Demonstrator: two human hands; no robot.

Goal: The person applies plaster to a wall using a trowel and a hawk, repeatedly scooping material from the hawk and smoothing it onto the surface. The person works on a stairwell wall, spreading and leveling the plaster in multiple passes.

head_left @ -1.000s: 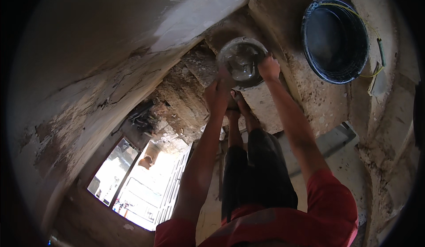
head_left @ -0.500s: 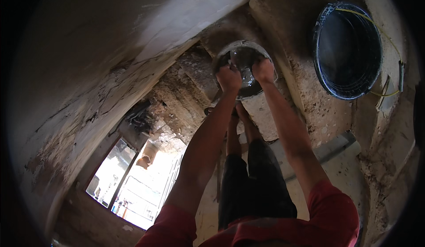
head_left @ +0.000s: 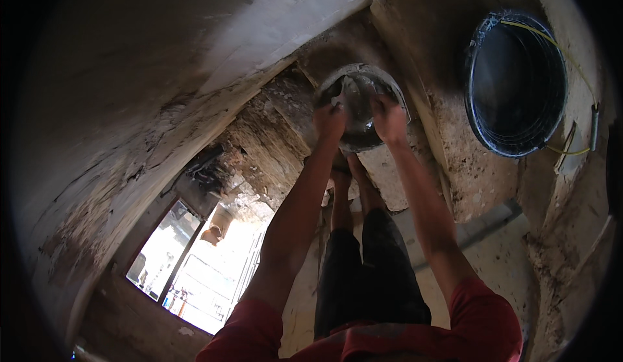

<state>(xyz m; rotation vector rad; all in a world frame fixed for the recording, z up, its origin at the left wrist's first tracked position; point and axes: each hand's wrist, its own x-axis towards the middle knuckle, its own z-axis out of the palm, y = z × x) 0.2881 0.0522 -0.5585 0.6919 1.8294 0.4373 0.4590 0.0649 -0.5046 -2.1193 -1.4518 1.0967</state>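
Round tub, pale caked rim, sat upper centre in my head view, just beyond the person's feet. Inside I saw a wet grey mix, shiny in spots. Both bare hands were at the tub, one each side, backs up. Left hand was at the left part of the tub, fingers curled; something small and pale showed by the fingertips, but from my end I couldn't tell if it was gripped. Right hand was at the right part, fingers bent in toward the mix; whether it grasped anything, I couldn't tell either. The hands were apart, mix showing between them.

Near the tub, a bare foot showed partly, between the forearms. Below that I got dark shorts, then a red shirt at the bottom edge.

Right of the tub, well apart: large black bucket, yellow cord handle hanging off its right side with a grey grip on it. Brown, rough floor lay between. Left side, I had a flaking wall running diagonally; lower left, a bright opening, mostly blown out.
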